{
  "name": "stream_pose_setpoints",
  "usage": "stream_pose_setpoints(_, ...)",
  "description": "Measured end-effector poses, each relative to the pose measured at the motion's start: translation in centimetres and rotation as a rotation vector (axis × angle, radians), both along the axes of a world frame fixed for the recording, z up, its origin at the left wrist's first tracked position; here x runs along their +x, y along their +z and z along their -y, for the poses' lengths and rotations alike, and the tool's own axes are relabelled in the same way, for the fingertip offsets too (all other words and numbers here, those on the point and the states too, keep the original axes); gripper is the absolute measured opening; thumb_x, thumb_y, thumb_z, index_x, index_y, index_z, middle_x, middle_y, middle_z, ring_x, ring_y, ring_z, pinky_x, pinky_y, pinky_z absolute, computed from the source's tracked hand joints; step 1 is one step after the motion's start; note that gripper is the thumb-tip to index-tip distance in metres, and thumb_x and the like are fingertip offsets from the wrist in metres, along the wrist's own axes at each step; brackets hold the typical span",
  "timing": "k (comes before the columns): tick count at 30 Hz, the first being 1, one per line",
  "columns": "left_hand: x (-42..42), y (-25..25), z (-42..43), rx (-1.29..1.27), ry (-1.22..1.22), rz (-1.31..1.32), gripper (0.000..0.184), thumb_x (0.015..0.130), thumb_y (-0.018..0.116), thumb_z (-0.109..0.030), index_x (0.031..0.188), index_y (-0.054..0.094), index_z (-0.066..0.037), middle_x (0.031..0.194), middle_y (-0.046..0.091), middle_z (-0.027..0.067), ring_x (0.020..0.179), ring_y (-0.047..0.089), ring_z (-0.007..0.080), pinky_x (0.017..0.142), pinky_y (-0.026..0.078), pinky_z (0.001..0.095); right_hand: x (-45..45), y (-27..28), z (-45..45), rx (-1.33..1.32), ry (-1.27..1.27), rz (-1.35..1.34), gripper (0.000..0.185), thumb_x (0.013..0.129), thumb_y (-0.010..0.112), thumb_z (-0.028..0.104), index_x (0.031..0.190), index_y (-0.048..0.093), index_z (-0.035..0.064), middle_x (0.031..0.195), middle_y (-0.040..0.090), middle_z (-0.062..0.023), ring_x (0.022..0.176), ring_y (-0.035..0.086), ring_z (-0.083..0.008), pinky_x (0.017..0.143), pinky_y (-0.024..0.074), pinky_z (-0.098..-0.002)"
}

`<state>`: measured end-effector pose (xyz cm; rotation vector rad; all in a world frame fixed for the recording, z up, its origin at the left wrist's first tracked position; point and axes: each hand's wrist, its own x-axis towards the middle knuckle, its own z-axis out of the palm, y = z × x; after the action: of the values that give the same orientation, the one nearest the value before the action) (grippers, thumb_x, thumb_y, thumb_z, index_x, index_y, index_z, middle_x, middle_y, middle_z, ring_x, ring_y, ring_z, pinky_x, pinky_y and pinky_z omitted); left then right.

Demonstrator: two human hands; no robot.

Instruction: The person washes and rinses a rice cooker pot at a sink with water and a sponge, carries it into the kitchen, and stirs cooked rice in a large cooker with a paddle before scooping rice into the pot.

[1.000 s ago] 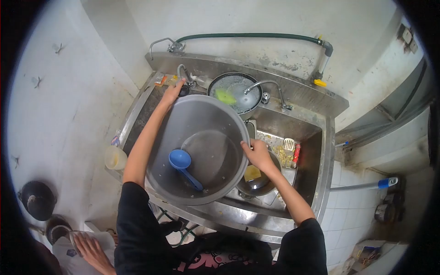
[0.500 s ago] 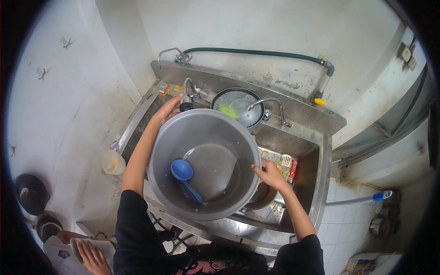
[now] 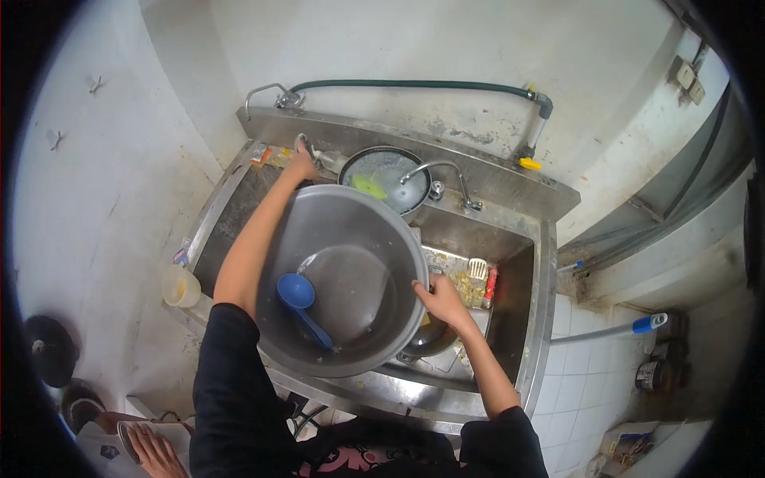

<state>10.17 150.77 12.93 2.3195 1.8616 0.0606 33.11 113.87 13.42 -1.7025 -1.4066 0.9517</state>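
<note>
A large grey plastic basin (image 3: 351, 231) is tilted toward me over the sink's front edge. Inside it lies a blue ladle-like dipper (image 3: 296, 291), its handle pointing down toward the near wall. My right hand (image 3: 441, 303) grips the basin's right rim, thumb on the inside. My left hand (image 3: 301, 166) reaches past the left side of the basin and closes on the left faucet (image 3: 302, 143); its fingers are partly hidden. Behind the basin, a round black-rimmed pan (image 3: 390, 163) holds cloudy water and a green cloth-like piece (image 3: 368, 186).
The steel sink (image 3: 510, 295) holds a pot (image 3: 430, 338), a slotted turner (image 3: 477, 269), a red-handled utensil (image 3: 490, 288) and food scraps. A second faucet (image 3: 454, 175) arches over the pan. A plastic cup (image 3: 181, 287) stands at left. Another person's hand (image 3: 151, 446) shows lower left.
My left hand has moved from beside the basin's rim up onto the left faucet. My right hand still holds the rim. The view has shifted, so the scene sits farther left.
</note>
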Motion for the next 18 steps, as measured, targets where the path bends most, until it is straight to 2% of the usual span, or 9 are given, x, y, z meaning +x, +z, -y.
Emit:
stream_pose_setpoints(1, 0.2, 2.1, 1.2, -0.008, -0.001, -0.005, 0.118, 0.057, 0.074, -0.033, 0.128, -0.009, 0.010, 0.108, 0.048, 0.0312, 0.099, 0.052, 0.0359, 0.086, 0.041, 0.0389, 0.0, 0.0, -0.1, -0.009, 0.011, 0.035, 0.032, 0.081, 0.054, 0.025, 0.066, 0.054, -0.0038, 0.050, 0.048, -0.0041, 0.044, 0.047, -0.0109, 0.042, 0.0379, -0.0271)
stream_pose_setpoints(3, 0.4, 5.2, 3.3, -0.093, 0.045, 0.050, 0.080, 0.058, 0.067, -0.032, 0.120, 0.036, 0.006, 0.110, 0.050, 0.0238, 0.102, 0.050, 0.0357, 0.086, 0.040, 0.0387, -0.2, 0.5, 0.0, 0.011, 0.015, 0.039, 0.031, 0.081, 0.054, 0.024, 0.067, 0.053, -0.0028, 0.050, 0.047, -0.0024, 0.043, 0.044, -0.0095, 0.041, 0.0353, -0.0262)
stream_pose_setpoints(4, -0.3, 4.5, 3.1, 0.028, -0.039, 0.015, 0.075, 0.060, 0.065, -0.042, 0.116, 0.043, 0.003, 0.110, 0.050, 0.0255, 0.103, 0.049, 0.0354, 0.087, 0.039, 0.0389, -0.3, 0.3, 0.1, -0.014, -0.011, -0.031, 0.031, 0.079, 0.054, 0.025, 0.068, 0.055, -0.0042, 0.052, 0.050, -0.0087, 0.047, 0.048, -0.0150, 0.046, 0.0380, -0.0298)
stream_pose_setpoints(5, -0.9, 4.5, 3.5, 0.018, -0.026, 0.006, 0.075, 0.060, 0.065, -0.042, 0.116, 0.043, 0.003, 0.110, 0.050, 0.0255, 0.103, 0.049, 0.0354, 0.087, 0.039, 0.0389, -0.4, 0.1, 0.1, -0.039, -0.035, -0.101, 0.032, 0.077, 0.055, 0.025, 0.069, 0.056, -0.0056, 0.053, 0.053, -0.0150, 0.050, 0.052, -0.0204, 0.051, 0.0407, -0.0334)
stream_pose_setpoints(7, -1.6, 5.6, 4.2, -0.109, -0.059, 0.394, 0.112, 0.060, 0.070, -0.043, 0.128, 0.001, 0.013, 0.128, 0.028, 0.0311, 0.119, 0.034, 0.0354, 0.098, 0.029, 0.0318, -0.2, -0.1, 0.1, -0.024, -0.004, -0.080, 0.030, 0.079, 0.054, 0.024, 0.072, 0.057, -0.0057, 0.054, 0.054, -0.0134, 0.051, 0.053, -0.0192, 0.051, 0.0410, -0.0328)
stream_pose_setpoints(11, -6.2, 2.3, 3.9, 0.095, -0.153, 0.542, 0.089, 0.074, 0.058, -0.046, 0.130, 0.015, 0.008, 0.130, 0.028, 0.0286, 0.122, 0.031, 0.0330, 0.100, 0.025, 0.0349, -0.1, 0.2, 0.2, -0.038, -0.009, -0.192, 0.034, 0.081, 0.053, 0.027, 0.074, 0.057, -0.0062, 0.055, 0.055, -0.0114, 0.048, 0.055, -0.0174, 0.047, 0.0419, -0.0302)
stream_pose_setpoints(13, -8.8, 5.7, 9.6, 0.000, -0.257, 0.546, 0.076, 0.079, 0.053, -0.045, 0.129, 0.024, 0.004, 0.129, 0.032, 0.0260, 0.121, 0.033, 0.0321, 0.100, 0.026, 0.0361, -0.2, 0.9, 0.2, -0.078, -0.010, -0.237, 0.036, 0.082, 0.053, 0.029, 0.075, 0.057, -0.0063, 0.055, 0.056, -0.0112, 0.046, 0.055, -0.0170, 0.046, 0.0426, -0.0295)
stream_pose_setpoints(15, -10.0, 10.3, 17.5, -0.096, -0.071, 0.444, 0.061, 0.083, 0.048, -0.041, 0.122, 0.037, 0.004, 0.123, 0.042, 0.0223, 0.115, 0.041, 0.0293, 0.096, 0.031, 0.0342, -0.7, 2.0, 0.5, -0.145, -0.034, -0.183, 0.038, 0.083, 0.052, 0.031, 0.080, 0.058, -0.0056, 0.057, 0.056, -0.0105, 0.045, 0.056, -0.0162, 0.043, 0.0443, -0.0294)
stream_pose_setpoints(18, -15.6, 7.3, 21.5, -0.238, 0.102, 0.498, 0.055, 0.086, 0.042, -0.042, 0.121, 0.042, 0.000, 0.120, 0.047, 0.0164, 0.110, 0.046, 0.0248, 0.092, 0.035, 0.0322, -1.5, 1.2, 1.0, -0.176, -0.081, -0.171, 0.040, 0.082, 0.052, 0.038, 0.080, 0.059, -0.0015, 0.055, 0.056, -0.0075, 0.046, 0.054, -0.0152, 0.043, 0.0429, -0.0269)
